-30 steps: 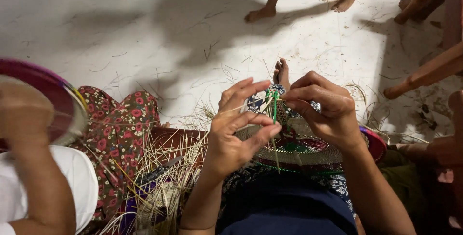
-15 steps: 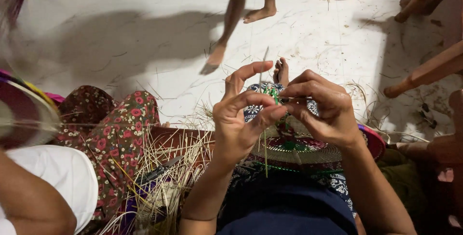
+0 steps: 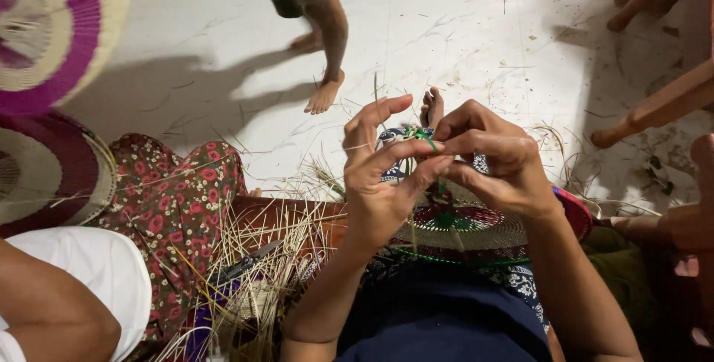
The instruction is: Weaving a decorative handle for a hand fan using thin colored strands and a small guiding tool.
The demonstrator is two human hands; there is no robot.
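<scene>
My left hand (image 3: 387, 176) and my right hand (image 3: 494, 161) meet above my lap, fingertips pinched together on a thin green strand (image 3: 425, 137) and pale straw. Under them lies a round woven disc (image 3: 461, 228) in green, red and cream, resting on my knees. My left index finger and thumb point upward; my right hand curls over the strand from the right. My bare foot (image 3: 431, 108) shows just beyond the hands on the pale floor (image 3: 461, 42).
A heap of loose straw (image 3: 253, 273) lies at my left beside a person in a floral skirt (image 3: 175, 206) and white top. Purple and cream woven discs (image 3: 52, 27) sit at the left edge. Another person's bare legs (image 3: 327, 42) cross the floor. Wooden furniture legs (image 3: 662, 109) stand right.
The walking person has stepped left and nearer across the floor. A purple woven disc has come into view at the upper left. My hands stay pinched on the strand, shifted slightly.
</scene>
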